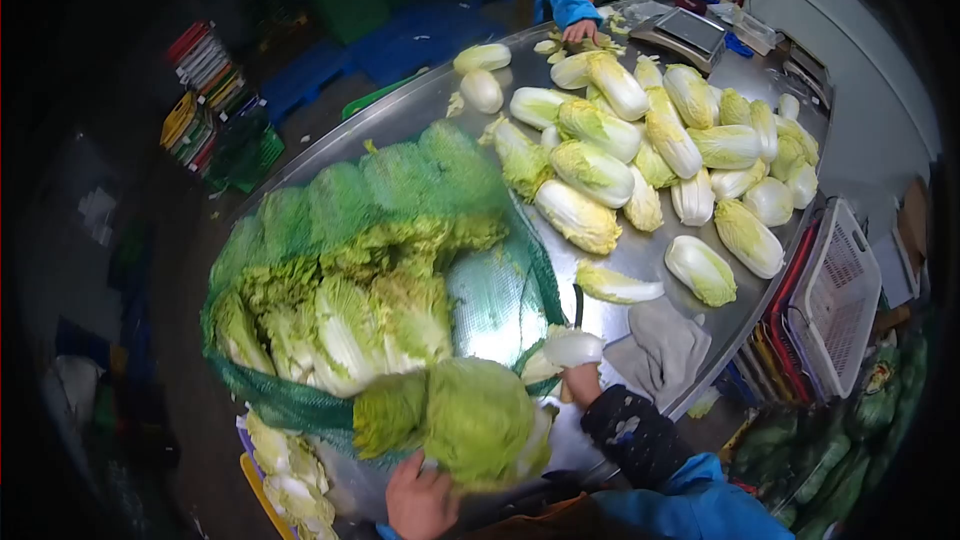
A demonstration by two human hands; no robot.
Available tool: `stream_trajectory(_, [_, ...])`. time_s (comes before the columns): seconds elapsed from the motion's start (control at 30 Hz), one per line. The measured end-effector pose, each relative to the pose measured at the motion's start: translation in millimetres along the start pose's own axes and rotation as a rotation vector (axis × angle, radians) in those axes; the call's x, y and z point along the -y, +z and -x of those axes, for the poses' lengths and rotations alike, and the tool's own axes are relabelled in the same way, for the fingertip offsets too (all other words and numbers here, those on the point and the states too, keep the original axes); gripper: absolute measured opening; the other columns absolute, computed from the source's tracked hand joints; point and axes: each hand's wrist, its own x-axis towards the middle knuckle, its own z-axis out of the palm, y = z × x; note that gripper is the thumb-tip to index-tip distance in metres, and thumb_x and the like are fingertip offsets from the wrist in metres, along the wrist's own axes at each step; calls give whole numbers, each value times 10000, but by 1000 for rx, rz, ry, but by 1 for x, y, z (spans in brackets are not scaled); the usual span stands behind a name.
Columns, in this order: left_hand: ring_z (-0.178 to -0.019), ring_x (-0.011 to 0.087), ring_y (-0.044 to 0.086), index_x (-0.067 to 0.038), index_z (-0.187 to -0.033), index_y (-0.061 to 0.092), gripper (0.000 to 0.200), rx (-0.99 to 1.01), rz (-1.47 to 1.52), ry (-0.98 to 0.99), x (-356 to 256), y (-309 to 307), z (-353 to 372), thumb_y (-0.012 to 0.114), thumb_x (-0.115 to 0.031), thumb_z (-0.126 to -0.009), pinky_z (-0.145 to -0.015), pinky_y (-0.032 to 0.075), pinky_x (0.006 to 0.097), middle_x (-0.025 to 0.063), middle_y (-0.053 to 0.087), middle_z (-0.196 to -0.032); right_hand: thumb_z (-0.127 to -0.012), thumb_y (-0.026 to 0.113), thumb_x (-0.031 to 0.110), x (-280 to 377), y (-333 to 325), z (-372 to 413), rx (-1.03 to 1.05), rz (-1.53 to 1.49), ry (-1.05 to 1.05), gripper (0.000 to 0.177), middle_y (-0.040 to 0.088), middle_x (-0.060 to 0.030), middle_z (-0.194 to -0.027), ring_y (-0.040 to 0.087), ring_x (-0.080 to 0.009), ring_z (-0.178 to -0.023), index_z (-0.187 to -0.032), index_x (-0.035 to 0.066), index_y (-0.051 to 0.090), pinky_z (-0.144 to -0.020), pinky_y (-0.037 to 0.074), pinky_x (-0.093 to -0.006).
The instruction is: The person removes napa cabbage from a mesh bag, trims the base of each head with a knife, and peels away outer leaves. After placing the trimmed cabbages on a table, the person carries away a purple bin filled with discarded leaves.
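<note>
My left hand [420,496] is at the bottom centre, its curled fingers against the lower edge of a large leafy green napa cabbage [480,422], which is blurred. My right hand [582,385] is closed to the right of it; what it grips is partly hidden. Pale cut cabbage leaves [568,348] lie right at its fingertips. Left of my hands, a green mesh bag [530,285] lies spread on the metal table, with several napa cabbages [350,325] packed in it. A grey cloth [662,348] and a loose cabbage leaf [617,284] lie beyond my right hand.
Several trimmed napa cabbages [625,165] are heaped on the metal table [430,100]. A scale [690,32] stands at the far end, near a co-worker's hand [580,32]. Crates [835,300] stand along the right edge. More cabbages [290,475] sit below the left edge.
</note>
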Motion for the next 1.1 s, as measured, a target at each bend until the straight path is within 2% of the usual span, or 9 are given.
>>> stream_trajectory(0.1, [-809,340,639,-171,-1274,472,582,190,94,-311,20,47,60,672,-275,-737,-705,500,450,201,639,-943,-775,600,10,20,-41,36,-125,-291,-72,318,595,-103,-1025,571,-195,-947,-1089,31,558,-818,456,-314])
stream_trajectory(0.17, [-800,351,627,-140,-1209,529,554,298,-32,-369,48,12,72,681,-284,-696,-689,499,438,185,640,-927,-788,631,65,86,-58,57,-162,-536,-336,335,655,-70,-916,623,-242,-748,-1116,46,563,-718,492,-306])
stream_trajectory(0.23, [-943,365,571,-76,-1125,525,530,-358,101,-273,32,-14,68,708,-249,-659,-830,442,454,185,602,-1008,-822,607,47,148,-82,91,-160,-344,-267,261,653,-92,-939,626,-186,-778,-1079,21,570,-713,483,-258])
stream_trajectory(0.3, [-952,361,557,-43,-989,588,488,-609,180,-199,-2,-27,47,776,-246,-586,-844,422,435,165,596,-990,-846,599,79,171,-92,109,-157,-327,-310,214,648,-108,-884,627,-163,-763,-1046,7,575,-681,492,-278])
stream_trajectory(0.4, [-1075,363,508,-63,-1185,506,853,-509,44,-213,-19,-4,16,855,-356,-463,-920,372,473,160,568,-1102,-855,613,164,187,-99,122,-86,-386,-264,293,649,-139,-868,638,-236,-724,-1096,15,540,-641,507,-304])
stream_trajectory(0.57, [-1056,334,507,-121,-1209,514,840,-245,256,-264,21,57,10,848,-356,-475,-827,447,436,132,532,-1155,-659,758,473,141,-37,153,343,49,-30,730,658,-144,-919,647,-289,-780,-1219,79,507,-693,510,-355])
stream_trajectory(0.73, [-1004,343,516,-59,-1171,516,791,-413,92,-197,21,56,47,836,-292,-486,-786,459,422,144,530,-1106,-674,783,352,140,2,169,244,-180,-219,678,650,-168,-934,636,-286,-879,-1212,49,504,-763,495,-342])
stream_trajectory(0.87, [-1057,362,462,-49,-1190,491,840,-415,-102,-232,28,28,57,847,-303,-472,-845,410,467,173,484,-1131,-752,650,132,137,-29,183,195,140,-340,327,588,-149,-923,593,-327,-801,-1046,53,529,-706,478,-405])
stream_trajectory(1.1, [-1141,391,429,12,-1216,402,946,-468,132,-428,41,69,47,865,-265,-438,-955,345,434,241,452,-1226,-851,508,188,141,-11,203,362,163,-326,264,623,-157,-798,605,-364,-713,-1103,118,478,-645,477,-442])
